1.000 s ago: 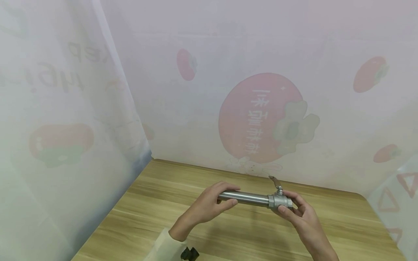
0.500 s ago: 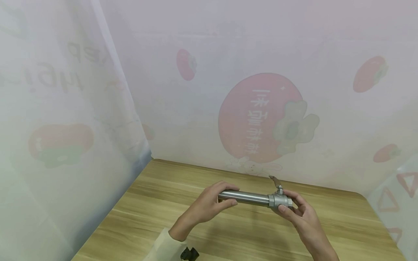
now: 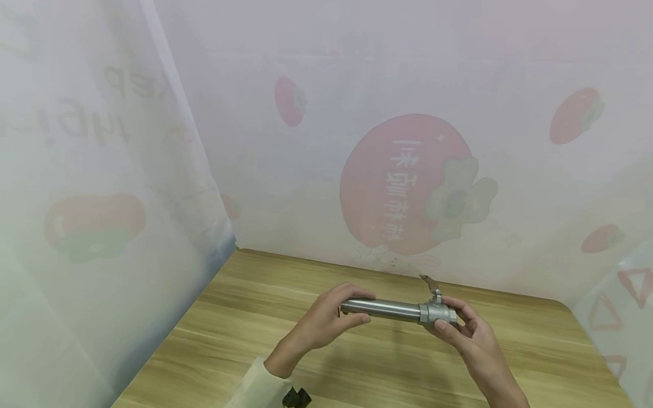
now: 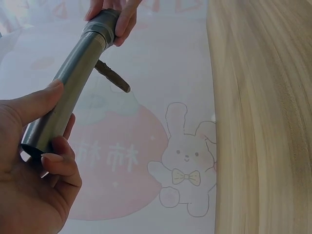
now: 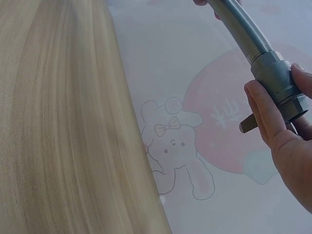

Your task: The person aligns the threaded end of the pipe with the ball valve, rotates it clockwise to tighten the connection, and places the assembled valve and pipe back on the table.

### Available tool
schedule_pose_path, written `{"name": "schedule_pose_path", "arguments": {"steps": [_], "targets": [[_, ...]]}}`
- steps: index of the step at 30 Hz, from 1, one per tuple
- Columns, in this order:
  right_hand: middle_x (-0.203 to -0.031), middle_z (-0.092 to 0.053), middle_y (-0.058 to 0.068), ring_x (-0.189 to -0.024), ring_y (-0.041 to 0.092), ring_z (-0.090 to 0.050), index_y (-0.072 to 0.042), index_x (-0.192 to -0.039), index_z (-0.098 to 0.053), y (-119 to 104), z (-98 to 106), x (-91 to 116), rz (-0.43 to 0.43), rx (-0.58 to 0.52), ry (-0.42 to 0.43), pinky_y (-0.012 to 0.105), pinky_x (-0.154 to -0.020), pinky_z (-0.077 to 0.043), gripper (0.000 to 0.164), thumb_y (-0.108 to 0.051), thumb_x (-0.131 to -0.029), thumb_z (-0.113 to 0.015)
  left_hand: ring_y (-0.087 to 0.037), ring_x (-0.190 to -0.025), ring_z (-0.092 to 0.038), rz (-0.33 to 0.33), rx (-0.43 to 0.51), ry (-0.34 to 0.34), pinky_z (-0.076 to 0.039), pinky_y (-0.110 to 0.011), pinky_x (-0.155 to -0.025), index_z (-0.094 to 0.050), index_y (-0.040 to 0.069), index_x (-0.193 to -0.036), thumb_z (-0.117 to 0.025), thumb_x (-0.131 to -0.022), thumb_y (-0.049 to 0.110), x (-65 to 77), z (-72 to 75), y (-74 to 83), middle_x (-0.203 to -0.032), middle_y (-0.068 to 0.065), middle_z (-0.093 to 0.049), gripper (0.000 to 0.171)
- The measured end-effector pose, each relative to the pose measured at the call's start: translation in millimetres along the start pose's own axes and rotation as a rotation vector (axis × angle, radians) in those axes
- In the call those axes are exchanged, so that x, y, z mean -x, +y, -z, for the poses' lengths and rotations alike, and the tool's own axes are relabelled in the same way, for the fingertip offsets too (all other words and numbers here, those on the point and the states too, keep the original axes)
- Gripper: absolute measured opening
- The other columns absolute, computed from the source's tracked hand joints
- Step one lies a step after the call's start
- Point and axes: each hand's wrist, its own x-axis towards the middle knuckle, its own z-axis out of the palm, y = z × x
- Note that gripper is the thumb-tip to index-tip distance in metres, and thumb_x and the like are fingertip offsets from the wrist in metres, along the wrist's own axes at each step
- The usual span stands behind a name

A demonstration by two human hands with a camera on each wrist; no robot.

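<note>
My left hand [image 3: 326,320] grips the free end of a steel pipe [image 3: 390,309], thumb on the near side and fingers round the far side. The pipe's other end is threaded into a ball valve [image 3: 432,313], with some thread [image 5: 254,54] showing at the joint in the right wrist view. My right hand [image 3: 475,339] holds the valve body between thumb and fingers. From the valve's far side sticks out a brownish lever handle [image 4: 113,77]. Pipe and valve are held roughly level above the table. The pipe's open end [image 4: 35,148] faces the left palm.
Below the hands lies a wood-grain table [image 3: 245,340]. A pale printed curtain [image 3: 316,187] with persimmon and rabbit pictures stands along its back edge, and another curtain [image 3: 102,170] hangs at the left. A small black device [image 3: 297,397] sits by the left cuff.
Hands, pipe and valve hold nearly the same pose throughout. Only a very slight shift of the whole head view shows.
</note>
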Motion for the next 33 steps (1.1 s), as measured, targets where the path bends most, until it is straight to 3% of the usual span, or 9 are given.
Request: {"name": "schedule_pose_path", "arguments": {"steps": [9,14,23,28,33], "targets": [[-0.144,-0.050,0.006,-0.122,0.010,-0.071,-0.001,-0.152,-0.045,0.9,0.3,-0.5,0.008,-0.004,0.004,0.026,-0.100,-0.060,0.047,-0.003,-0.109,-0.064,-0.015,-0.117,-0.067,-0.026,-0.045,0.002,-0.055,-0.031,-0.098,-0.067,0.014,-0.141,-0.080,-0.100,0.024,0.1,0.5,-0.7,-0.134,-0.001,-0.072,0.044],[-0.145,-0.050,0.005,-0.122,0.011,-0.071,0.001,-0.153,-0.045,1.7,0.2,-0.4,0.009,-0.004,0.001,0.026,-0.100,-0.060,0.048,-0.003,-0.109,-0.064,-0.014,-0.117,-0.067,-0.018,-0.043,-0.009,-0.056,-0.031,-0.099,-0.069,0.016,-0.140,-0.080,-0.100,0.024,0.0,0.3,-0.5,-0.134,0.000,-0.072,0.042],[-0.145,-0.048,0.009,-0.123,0.011,-0.071,0.000,-0.153,-0.045,1.9,0.2,0.2,0.009,-0.004,-0.007,0.026,-0.101,-0.060,0.048,-0.003,-0.109,-0.064,-0.005,-0.087,-0.057,0.025,-0.005,-0.028,-0.049,-0.020,-0.072,-0.067,0.017,-0.144,-0.076,-0.105,0.029,-0.2,0.4,1.9,-0.126,-0.001,-0.071,0.042],[-0.144,-0.051,0.006,-0.123,0.010,-0.070,-0.002,-0.153,-0.046,1.8,-0.2,0.9,-0.001,-0.001,-0.006,0.025,-0.101,-0.059,0.048,-0.004,-0.109,-0.064,-0.008,-0.103,-0.064,0.043,-0.012,-0.027,-0.055,-0.025,-0.087,-0.067,0.015,-0.146,-0.065,-0.112,0.034,0.0,-0.6,2.9,-0.132,-0.002,-0.071,0.040],[-0.143,-0.052,0.005,-0.124,0.009,-0.070,-0.003,-0.152,-0.047,2.5,-0.3,0.6,0.002,0.004,-0.008,0.025,-0.100,-0.059,0.047,-0.004,-0.109,-0.064,-0.013,-0.114,-0.066,0.048,-0.052,-0.023,-0.055,-0.030,-0.096,-0.069,0.016,-0.145,-0.064,-0.112,0.035,0.9,-0.7,4.1,-0.136,0.000,-0.072,0.038]]}}
